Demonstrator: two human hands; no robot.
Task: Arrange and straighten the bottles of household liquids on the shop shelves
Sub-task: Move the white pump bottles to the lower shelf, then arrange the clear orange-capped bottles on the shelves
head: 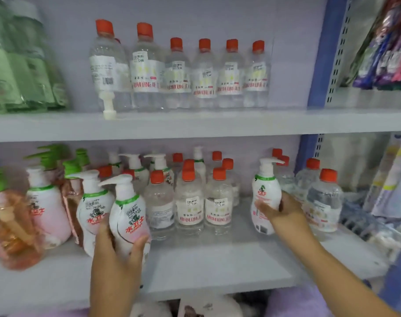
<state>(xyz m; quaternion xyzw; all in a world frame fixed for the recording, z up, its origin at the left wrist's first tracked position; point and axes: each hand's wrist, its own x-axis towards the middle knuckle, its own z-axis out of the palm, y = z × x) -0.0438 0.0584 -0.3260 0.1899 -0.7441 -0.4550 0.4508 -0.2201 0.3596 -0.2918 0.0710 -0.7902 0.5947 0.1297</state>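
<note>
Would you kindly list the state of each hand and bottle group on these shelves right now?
Left hand: grips a white pump bottle, tilted.
Right hand: grips another pump bottle, upright, barcode side facing out.
Top-shelf red-capped clear bottles: upright in a row, capped.
Loose white pump: standing on the top shelf edge.
Lower-shelf red-capped bottles: upright, capped.

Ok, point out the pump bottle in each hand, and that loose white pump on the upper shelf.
Left-hand pump bottle [128, 211], head view, on its printed front label.
Right-hand pump bottle [264, 191], head view, on its white body above the fingers.
Loose white pump [108, 105], head view, on its stem.
</note>
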